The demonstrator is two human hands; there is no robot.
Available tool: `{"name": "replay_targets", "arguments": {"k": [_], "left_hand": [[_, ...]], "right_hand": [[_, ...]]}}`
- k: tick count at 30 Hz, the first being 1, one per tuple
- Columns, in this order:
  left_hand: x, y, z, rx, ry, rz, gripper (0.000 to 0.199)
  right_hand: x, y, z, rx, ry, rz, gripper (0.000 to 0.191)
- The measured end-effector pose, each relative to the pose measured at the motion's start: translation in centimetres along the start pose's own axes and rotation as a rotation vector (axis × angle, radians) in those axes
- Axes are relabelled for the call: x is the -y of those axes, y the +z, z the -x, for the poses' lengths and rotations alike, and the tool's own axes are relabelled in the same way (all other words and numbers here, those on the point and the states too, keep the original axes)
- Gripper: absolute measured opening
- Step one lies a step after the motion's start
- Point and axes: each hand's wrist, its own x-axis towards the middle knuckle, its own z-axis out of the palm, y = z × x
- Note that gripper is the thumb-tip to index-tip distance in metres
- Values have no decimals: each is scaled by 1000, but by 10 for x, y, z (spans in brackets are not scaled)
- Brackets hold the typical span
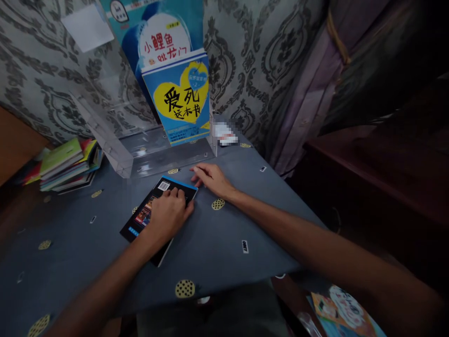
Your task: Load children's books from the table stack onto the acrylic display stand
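Note:
A book [143, 234] with a black cover, a blue strip along its top edge and a barcode lies flat and slanted on the table. Over its middle lies my left hand [168, 210], fingers bent on the cover and thumb along the right edge, gripping it. My right hand [212, 180] rests on the cloth just beyond the book's upper right corner. Its fingers are loosely bent and apart, with nothing in them. Behind both hands stands a clear plastic stand [154, 161], where a blue book with a yellow heart [182, 100] leans before a taller blue book [161, 35].
A pile of books [66, 161] lies at the table's left. The blue-grey tablecloth [217, 252] bears pineapple prints. A pixelated item [224, 133] is right of the stand. Dark red furniture [368, 168] stands at right, and a colourful printed item [343, 309] lies below the table edge.

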Motion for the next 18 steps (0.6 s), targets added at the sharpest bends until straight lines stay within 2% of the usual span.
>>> {"name": "replay_targets", "arguments": {"k": [5, 18], "left_hand": [[-1, -2, 1, 20, 4, -16, 41], [3, 1, -1, -27, 11, 11, 45]], "right_hand": [[-1, 0, -1, -5, -14, -4, 27], [3, 2, 2, -2, -69, 141, 27]]}}
